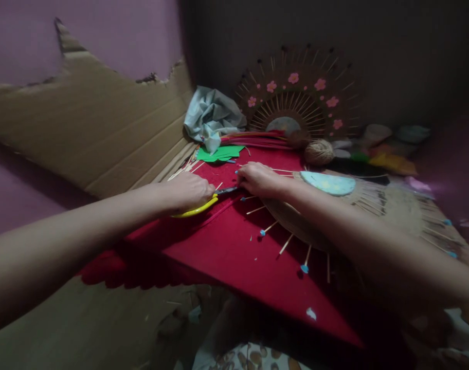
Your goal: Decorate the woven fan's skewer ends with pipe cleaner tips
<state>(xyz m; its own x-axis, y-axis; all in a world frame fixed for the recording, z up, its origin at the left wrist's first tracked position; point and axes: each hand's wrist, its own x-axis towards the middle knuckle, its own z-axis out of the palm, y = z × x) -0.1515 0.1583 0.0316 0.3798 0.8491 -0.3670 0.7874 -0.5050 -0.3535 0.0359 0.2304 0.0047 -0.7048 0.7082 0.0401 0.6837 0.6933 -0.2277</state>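
Within the left hand (190, 190), gripping yellow-handled scissors (198, 209) over red cloth (219, 252); with the right hand (257, 179), curled narrowly by the blade tips, contents hidden, beside the fan-shaped piece (292, 220); farther out, near green paper (221, 153).

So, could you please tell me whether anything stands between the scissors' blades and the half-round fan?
Yes: the right hand, its curled fingers beside the blades of the scissors, which the left hand holds. Nothing else but sticks of the fan shows there, though that hand hides part of the gap.
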